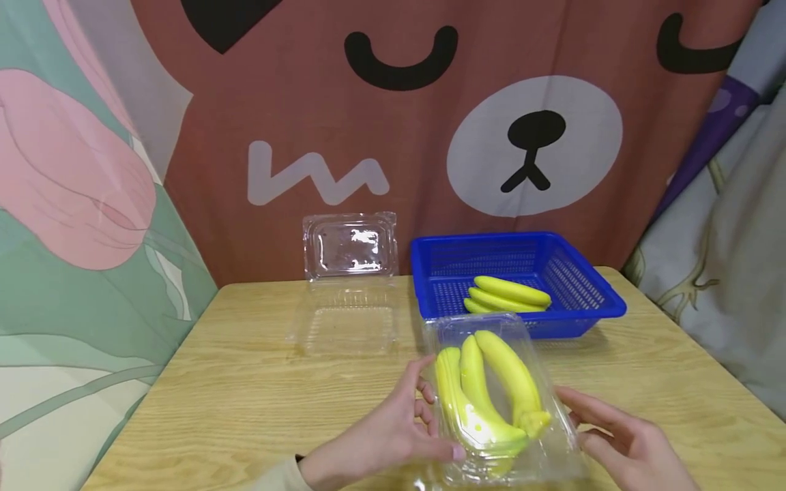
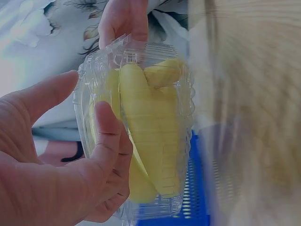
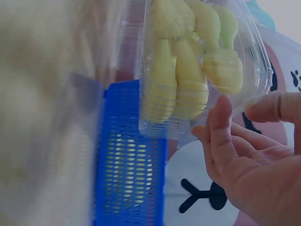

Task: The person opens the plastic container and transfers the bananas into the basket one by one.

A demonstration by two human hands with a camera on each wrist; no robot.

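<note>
Left hand: your left hand (image 1: 389, 431) grips the near left corner and side of a transparent plastic container, thumb at the near edge, fingers along the flank.
Right hand: your right hand (image 1: 635, 440) is at the opposite rim, thumb and fingertips at the edge; whether it pinches or only touches, you cannot tell from these views.
Held container: one transparent container (image 1: 555, 436), tilted between your two hands, raised above the table; in the head view its far end overlaps the front of the basket.
Held contents: several yellow bananas (image 1: 514, 372) inside, lying roughly lengthwise, some overlapping.
Left cuff: a pale sleeve (image 1: 284, 479), with a dark edge at your wrist.
Basket: one blue basket (image 1: 592, 314), perforated sides, just beyond the held container, toward the right rear of the table.
Basket contents: further yellow bananas, loose bananas (image 1: 511, 292), side by side near the front wall.
Second container: one transparent open box (image 1: 351, 329), left of the basket, base on the table, lid upright at the back.
Surface: wood-grain table (image 1: 245, 395).
Backdrop: brown curtain (image 1: 282, 102) with a printed bear face; floral fabric (image 1: 67, 307) to your left.
</note>
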